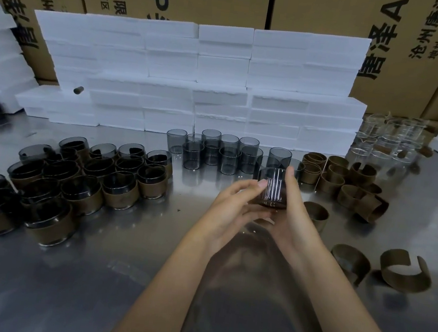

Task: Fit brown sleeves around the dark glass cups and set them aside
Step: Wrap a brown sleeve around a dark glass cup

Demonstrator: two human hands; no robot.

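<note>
Both hands raised just above the tabletop [224, 290], closed around one dark glass cup [274, 185]. Left hand [230, 208] cradling it from the near left, fingers curled toward its wall; right hand [293, 216] gripping the right side, thumb up along the rim. Brown sleeve [271, 201] apparently wrapped round the cup's lower part, mostly hidden by the fingers; whether fully seated, impossible to tell.

Just beyond, a cluster of bare dark cups [222, 152]. Right of that, a pile of loose brown sleeves [343, 178], with three more lying open nearer by [404, 268]. Well to the left, the finished sleeved cups [78, 176], packed rim to rim. Clear glass beakers [389, 142] at far right, white foam blocks [195, 80] stacked behind.

Risks, as judged: smooth glass slipping while the sleeve is pushed on and dropping onto hard metal; sleeve springing open or sitting crooked; knocking neighbours when setting down into that crowded group.

Cardboard cartons [328, 11] at the back printed in Chinese: "沧州", "河北", "地址", "科技有限" legible; the rest cut off.
</note>
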